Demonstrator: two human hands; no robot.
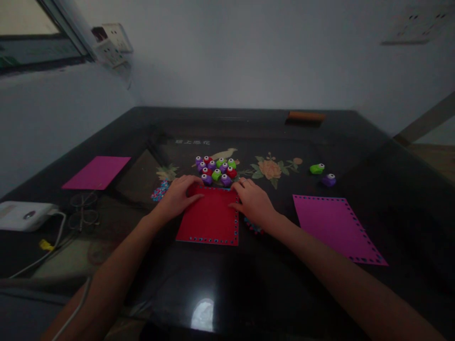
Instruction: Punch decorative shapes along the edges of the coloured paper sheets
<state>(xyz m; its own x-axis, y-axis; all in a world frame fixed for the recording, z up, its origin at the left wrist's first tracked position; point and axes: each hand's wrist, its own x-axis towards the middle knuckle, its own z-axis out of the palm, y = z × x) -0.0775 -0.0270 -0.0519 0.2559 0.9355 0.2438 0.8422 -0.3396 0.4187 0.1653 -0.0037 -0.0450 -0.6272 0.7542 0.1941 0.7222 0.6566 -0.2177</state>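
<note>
A red sheet of paper [209,215] lies in front of me, with punched holes along its top, right and bottom edges. My left hand [178,194] rests at its upper left corner, thumb on the paper and apart from the curved fingers. At the upper right corner, my right hand [254,200] touches the sheet with thumb and fingers apart. Just beyond the sheet stands a cluster of purple, green and red craft punches [216,174]. Coloured paper bits [160,190] lie beside my left hand, and more bits [253,226] are partly hidden under my right wrist.
A magenta sheet with punched edges [337,229] lies at the right, below a green punch [316,168] and a purple punch [329,180]. Another magenta sheet [97,173] is at the left, near glasses [83,210] and a white device with a cable [26,215]. An orange-brown object [306,116] sits at the back.
</note>
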